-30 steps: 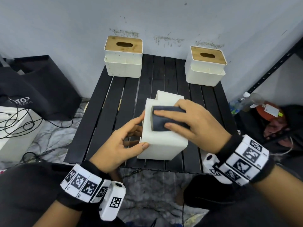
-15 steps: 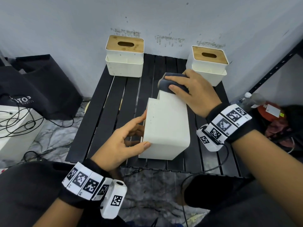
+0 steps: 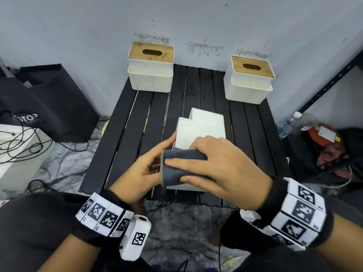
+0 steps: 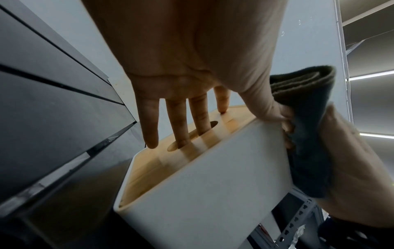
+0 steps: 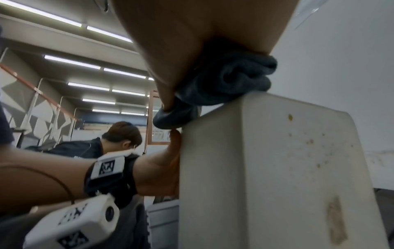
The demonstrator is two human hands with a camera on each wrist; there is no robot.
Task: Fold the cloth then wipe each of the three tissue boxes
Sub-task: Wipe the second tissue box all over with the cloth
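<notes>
A white tissue box [image 3: 200,130] lies on its side in the middle of the black slatted table [image 3: 125,134], its wooden lid facing left. My left hand [image 3: 157,156] holds it: the fingers [image 4: 177,121] lie on the lid, two dipping into the slot, and the thumb sits on the top edge. My right hand [image 3: 216,165] grips the folded dark cloth [image 3: 182,163] and presses it over the box's near top edge, next to the left thumb. Two more tissue boxes stand upright against the wall, at the back left [image 3: 150,67] and back right [image 3: 249,81].
A black bag [image 3: 45,103] and a white case with cables [image 3: 17,150] sit on the floor to the left. A bottle [image 3: 294,118] and a black shelf upright [image 3: 330,81] are on the right. Another person [image 5: 121,136] sits behind.
My right hand slid the cloth along the box's top to the far end, then back to the near edge. The left hand kept its hold on the lid side.
</notes>
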